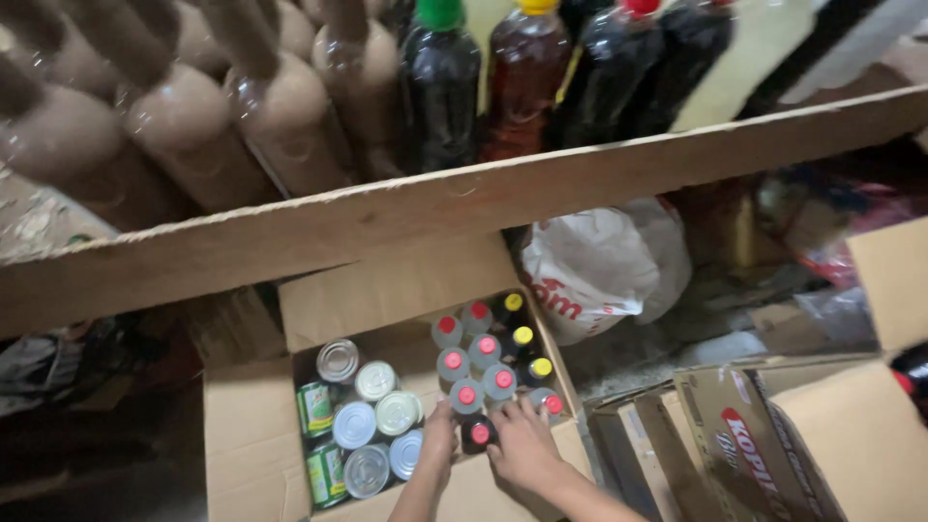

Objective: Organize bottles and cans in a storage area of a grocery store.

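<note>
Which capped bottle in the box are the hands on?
The dark bottle at the near edge, red cap, between left hand and right hand; others stand farther back.

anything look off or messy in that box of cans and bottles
Mostly tidy. In the cardboard box, two green-labelled cans lie on their sides while the other cans stand upright. The red-capped bottles stand in rows. Both hands, left hand and right hand, flank one dark bottle. No spill visible.

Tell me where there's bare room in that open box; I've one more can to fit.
The cardboard box looks packed: cans fill its left half, red- and yellow-capped bottles its right. The only gap is the dark strip along the back wall beside the rear can. Both hands, left and right, crowd the front edge at a dark bottle.
</note>
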